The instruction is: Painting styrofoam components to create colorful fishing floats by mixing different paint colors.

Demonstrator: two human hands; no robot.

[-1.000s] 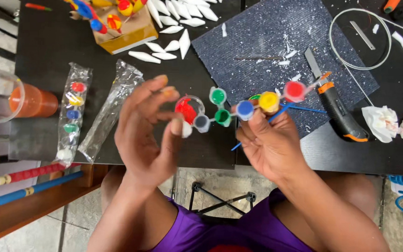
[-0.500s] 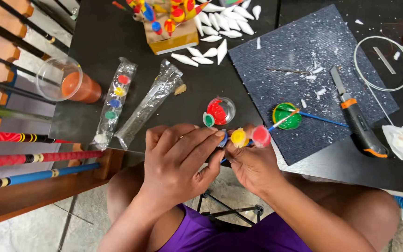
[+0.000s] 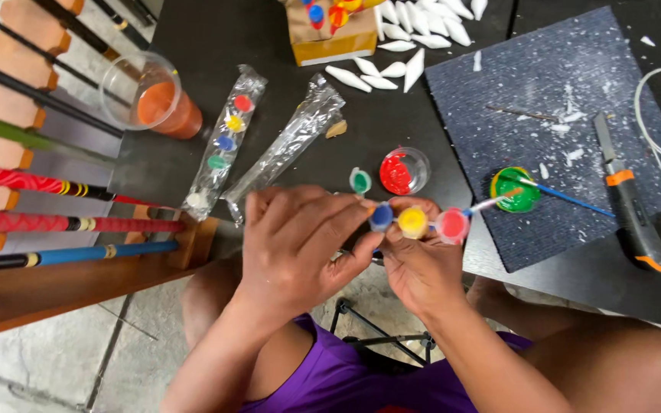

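paint pots [image 3: 415, 222], a short joined strip with blue, yellow and red lids, lay crosswise between both hands, just over the near edge of the black table [image 3: 216, 30]. the strip's long axis ran left to right, its red end pointing toward the dark mat [image 3: 568, 99]. the right hand [image 3: 422, 271] sat under the strip and had closed its fingers around it from below, while the left hand [image 3: 296, 245] covered the blue end from the side, fingertips pinched at that pot. both hands touched the strip, but the left was the one at the blue lid; whether that lid was loose could not be told.

a single small green-lidded pot [image 3: 359, 181] stood on the table just beyond the left fingers. beside it sat an open clear pot [image 3: 404, 170] holding red paint. on the mat's near edge stood a green pot [image 3: 516, 190] of green paint with a blue-handled brush [image 3: 552, 192] resting in it, its handle angled to the right. a clear plastic cup [image 3: 151, 98] holding orange liquid stood well to the left. near it lay a sealed plastic sleeve [image 3: 223, 145] with another set of coloured pots inside, and an empty sleeve [image 3: 292, 141] lay just beside that one. a utility knife [image 3: 629, 206] lay on the mat's right side among white shavings.
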